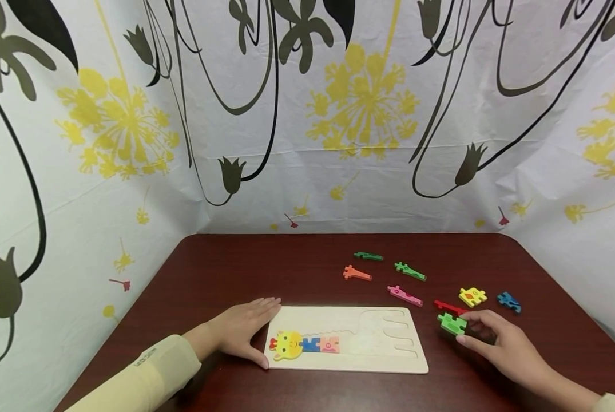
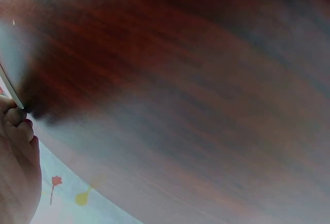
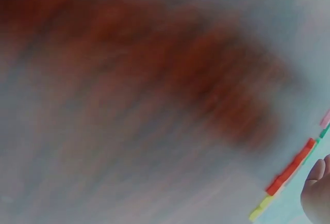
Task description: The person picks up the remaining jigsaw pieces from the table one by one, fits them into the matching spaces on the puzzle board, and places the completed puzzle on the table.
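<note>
A pale wooden puzzle board [image 1: 348, 366] with a giraffe-shaped recess lies near the table's front. Its left end holds a yellow giraffe-head piece [image 1: 288, 345], a blue piece [image 1: 311, 344] and a salmon-pink piece [image 1: 330, 344]. My left hand [image 1: 242, 332] rests at the board's left edge with fingers straight and thumb spread toward the near corner. To the right of the board, my right hand [image 1: 510, 346] pinches a green puzzle piece [image 1: 452, 324] between thumb and fingers. A red piece [image 1: 449, 307] lies just behind it. In the right wrist view only part of the right hand [image 3: 317, 193] shows.
Loose pieces lie behind and right of the board: dark green [image 1: 369, 256], light green [image 1: 411, 271], orange [image 1: 357, 273], pink [image 1: 405, 296], yellow [image 1: 473, 296] and blue [image 1: 509, 302]. A patterned cloth [image 1: 307, 131] hangs behind the dark brown table [image 1: 266, 269].
</note>
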`<state>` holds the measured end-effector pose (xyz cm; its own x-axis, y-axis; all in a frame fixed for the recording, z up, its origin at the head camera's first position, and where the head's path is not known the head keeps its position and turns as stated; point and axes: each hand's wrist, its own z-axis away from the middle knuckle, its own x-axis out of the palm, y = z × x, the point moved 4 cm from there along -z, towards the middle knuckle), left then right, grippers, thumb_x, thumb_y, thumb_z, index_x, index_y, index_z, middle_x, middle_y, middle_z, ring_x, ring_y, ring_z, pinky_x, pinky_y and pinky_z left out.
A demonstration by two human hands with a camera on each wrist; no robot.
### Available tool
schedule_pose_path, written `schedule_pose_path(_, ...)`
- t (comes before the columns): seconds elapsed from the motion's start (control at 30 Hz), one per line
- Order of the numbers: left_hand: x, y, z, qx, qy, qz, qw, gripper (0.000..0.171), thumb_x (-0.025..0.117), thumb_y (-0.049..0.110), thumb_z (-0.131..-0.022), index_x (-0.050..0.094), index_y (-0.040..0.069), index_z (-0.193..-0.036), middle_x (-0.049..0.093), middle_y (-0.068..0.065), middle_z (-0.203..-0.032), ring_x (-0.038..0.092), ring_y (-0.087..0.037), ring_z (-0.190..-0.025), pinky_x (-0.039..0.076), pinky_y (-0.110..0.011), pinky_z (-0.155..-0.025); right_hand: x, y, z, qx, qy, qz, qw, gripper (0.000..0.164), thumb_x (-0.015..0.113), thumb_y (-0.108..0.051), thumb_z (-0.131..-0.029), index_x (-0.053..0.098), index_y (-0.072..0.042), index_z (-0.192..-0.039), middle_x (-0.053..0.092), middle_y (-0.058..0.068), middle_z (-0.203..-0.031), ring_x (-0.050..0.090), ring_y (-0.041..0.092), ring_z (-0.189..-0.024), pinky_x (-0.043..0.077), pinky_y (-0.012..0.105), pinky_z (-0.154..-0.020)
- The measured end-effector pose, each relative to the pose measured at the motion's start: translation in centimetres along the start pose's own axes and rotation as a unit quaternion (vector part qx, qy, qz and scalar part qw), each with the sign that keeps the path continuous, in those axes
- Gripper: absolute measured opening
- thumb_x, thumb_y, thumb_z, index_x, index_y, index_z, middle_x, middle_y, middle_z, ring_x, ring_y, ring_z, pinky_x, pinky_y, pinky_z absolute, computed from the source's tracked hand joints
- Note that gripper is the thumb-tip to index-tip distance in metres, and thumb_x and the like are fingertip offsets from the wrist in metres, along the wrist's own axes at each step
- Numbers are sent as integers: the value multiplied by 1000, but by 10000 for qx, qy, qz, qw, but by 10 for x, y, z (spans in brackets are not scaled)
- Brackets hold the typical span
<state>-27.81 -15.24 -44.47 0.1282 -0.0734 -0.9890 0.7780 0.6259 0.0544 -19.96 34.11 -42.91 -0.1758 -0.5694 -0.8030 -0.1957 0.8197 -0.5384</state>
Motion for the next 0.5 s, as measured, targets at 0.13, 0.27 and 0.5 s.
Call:
schedule_pose_path(0.13,0,0,0,-22,-13,4,10000,118,42,89,-72,21,8,-155,18,-6,-161,16,-20,-146,21,-39,-115,0,-7,-5,-184,136,-117,9997,36,78,-30,-83,66,-12,-112,61,-3,-98,56,1,-80,51,23,-64)
schedule_pose_path(0.27,0,0,0,-17,13,12,10000,118,42,89,-72,21,8,-155,19,-6,-160,17,-20,-146,22,-39,-115,2,-14,-9,-240,139,-299,9992,37,78,-29,-84,65,-11,-114,62,-1,-100,58,2,-81,52,23,-65)
schedule_pose_path(0.5,0,-1,0,-15,22,10,10000,118,42,89,-72,21,8,-155,19,-7,-160,16,-21,-146,22,-40,-115,6,-26,-16,-278,73,-483,9984,37,78,-30,-84,67,-11,-114,64,0,-102,59,7,-84,52,24,-65)
